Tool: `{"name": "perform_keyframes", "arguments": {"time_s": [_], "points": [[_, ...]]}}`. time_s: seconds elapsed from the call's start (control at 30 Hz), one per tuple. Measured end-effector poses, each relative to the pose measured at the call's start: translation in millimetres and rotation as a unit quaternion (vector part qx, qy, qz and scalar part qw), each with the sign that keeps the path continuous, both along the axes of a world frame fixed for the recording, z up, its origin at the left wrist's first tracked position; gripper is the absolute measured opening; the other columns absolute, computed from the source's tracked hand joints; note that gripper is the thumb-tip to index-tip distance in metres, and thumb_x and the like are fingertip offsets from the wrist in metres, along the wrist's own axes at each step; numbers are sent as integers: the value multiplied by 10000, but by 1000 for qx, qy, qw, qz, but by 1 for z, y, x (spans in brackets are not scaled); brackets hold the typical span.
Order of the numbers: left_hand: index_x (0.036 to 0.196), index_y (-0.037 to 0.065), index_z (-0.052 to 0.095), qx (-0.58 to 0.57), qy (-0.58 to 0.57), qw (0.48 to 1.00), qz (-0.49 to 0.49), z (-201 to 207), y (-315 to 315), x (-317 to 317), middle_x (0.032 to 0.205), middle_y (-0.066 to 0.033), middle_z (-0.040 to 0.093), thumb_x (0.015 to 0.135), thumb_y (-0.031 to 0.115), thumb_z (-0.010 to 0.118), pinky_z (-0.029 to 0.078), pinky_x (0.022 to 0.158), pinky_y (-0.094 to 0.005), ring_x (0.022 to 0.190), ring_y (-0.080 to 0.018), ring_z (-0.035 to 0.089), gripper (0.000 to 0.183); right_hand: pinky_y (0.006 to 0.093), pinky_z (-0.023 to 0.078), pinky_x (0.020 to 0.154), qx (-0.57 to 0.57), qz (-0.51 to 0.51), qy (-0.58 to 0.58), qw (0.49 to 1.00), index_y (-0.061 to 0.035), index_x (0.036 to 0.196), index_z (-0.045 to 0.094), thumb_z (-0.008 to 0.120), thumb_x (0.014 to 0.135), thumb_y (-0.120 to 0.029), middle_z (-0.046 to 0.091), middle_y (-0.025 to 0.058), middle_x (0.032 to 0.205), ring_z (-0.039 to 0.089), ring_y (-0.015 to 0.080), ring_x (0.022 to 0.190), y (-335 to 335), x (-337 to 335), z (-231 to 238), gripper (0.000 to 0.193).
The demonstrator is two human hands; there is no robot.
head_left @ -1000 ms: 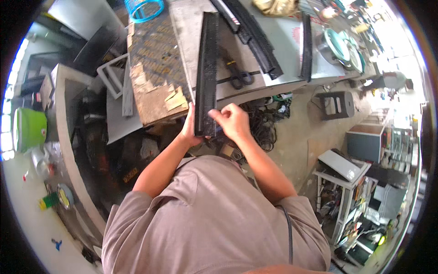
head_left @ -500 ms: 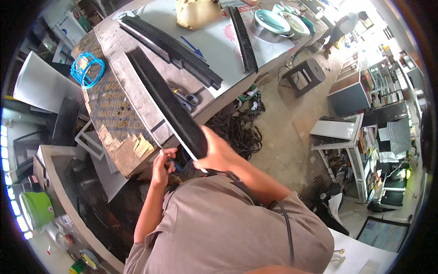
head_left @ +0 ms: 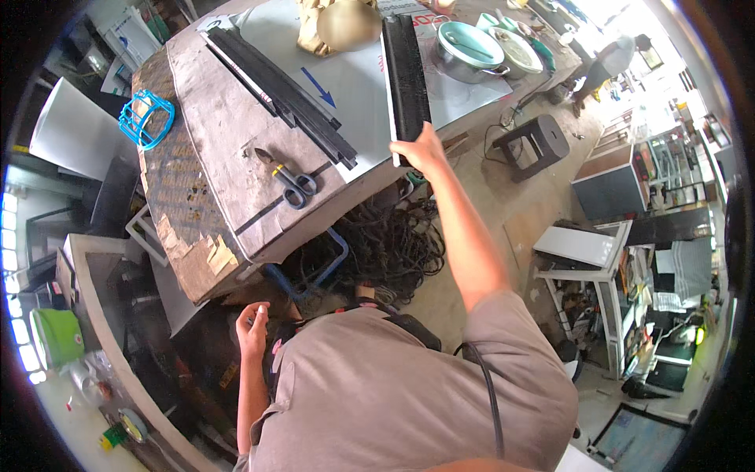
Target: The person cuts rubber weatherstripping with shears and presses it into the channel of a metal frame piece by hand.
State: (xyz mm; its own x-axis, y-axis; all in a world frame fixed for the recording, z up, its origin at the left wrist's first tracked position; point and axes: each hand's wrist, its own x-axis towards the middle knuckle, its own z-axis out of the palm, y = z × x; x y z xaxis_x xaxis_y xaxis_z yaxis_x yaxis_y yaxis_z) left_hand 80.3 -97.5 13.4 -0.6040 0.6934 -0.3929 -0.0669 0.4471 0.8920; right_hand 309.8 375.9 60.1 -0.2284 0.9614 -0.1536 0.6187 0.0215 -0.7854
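Note:
My right hand point(head_left: 421, 153) is closed around the near end of a long black strip with a white edge point(head_left: 406, 79). The strip lies along the right part of the table, and its near end reaches the table edge. Down at the left, my left hand point(head_left: 253, 330) hangs off the table corner, fingers loosely curled and nothing visible in them. Left of the held strip, a bundle of similar black strips point(head_left: 279, 94) rests on the table. Scissors with dark blue handles point(head_left: 291, 182) lie on the grey cloth nearer to me.
A lidded metal pot point(head_left: 469, 59) and a pale bowl point(head_left: 515, 51) stand at the far right of the table point(head_left: 189, 177). A blue wire frame point(head_left: 147, 118) sits at its left. Tangled black strips point(head_left: 393, 244) cover the floor below; a dark stool point(head_left: 535, 145) and another person point(head_left: 613, 67) are beyond.
My right hand has carried the black strip rightward and away, to where a single strip lay before. My left hand has dropped back from the strip's near end. The scissors are now uncovered.

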Motion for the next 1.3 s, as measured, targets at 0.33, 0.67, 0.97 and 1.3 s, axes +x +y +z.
{"name": "perform_keyframes", "arguments": {"time_s": [0.33, 0.67, 0.97, 1.3], "points": [[1020, 20, 695, -21, -53, 986, 154, 1, -24, 38, 694, 40, 513, 992, 290, 591, 315, 451, -202, 512, -20, 413, 291, 514, 382, 1076, 93, -97, -263, 955, 9, 1429, 363, 652, 841, -533, 387, 331, 1394, 398, 445, 1318, 34, -41, -1, 850], [1037, 0, 679, 2, -75, 992, 104, -2, 2, 43, 697, 35, 515, 1003, 276, 567, 318, 457, -204, 521, -20, 411, 300, 417, 525, 940, 8, -17, -228, 973, 80, 1138, 654, 773, 693, -579, 658, 258, 1178, 645, 354, 1113, 134, -16, -37, 804], [1031, 2, 698, -1, -73, 996, 40, -8, 23, 17, 702, 31, 530, 976, 297, 602, 327, 468, -209, 552, -33, 436, 315, 470, 510, 955, 32, -71, -243, 967, 172, 1186, 550, 652, 769, -530, 408, 385, 1370, 603, 432, 1128, 106, 8, -39, 823], [1049, 0, 687, -1, -51, 997, -50, -13, 34, -49, 698, 44, 523, 974, 355, 603, 325, 481, -218, 545, -36, 426, 372, 468, 511, 940, 86, -139, -158, 974, 180, 1152, 540, 640, 748, -518, 471, 366, 1250, 612, 464, 1036, 0, -55, -7, 812]]}}
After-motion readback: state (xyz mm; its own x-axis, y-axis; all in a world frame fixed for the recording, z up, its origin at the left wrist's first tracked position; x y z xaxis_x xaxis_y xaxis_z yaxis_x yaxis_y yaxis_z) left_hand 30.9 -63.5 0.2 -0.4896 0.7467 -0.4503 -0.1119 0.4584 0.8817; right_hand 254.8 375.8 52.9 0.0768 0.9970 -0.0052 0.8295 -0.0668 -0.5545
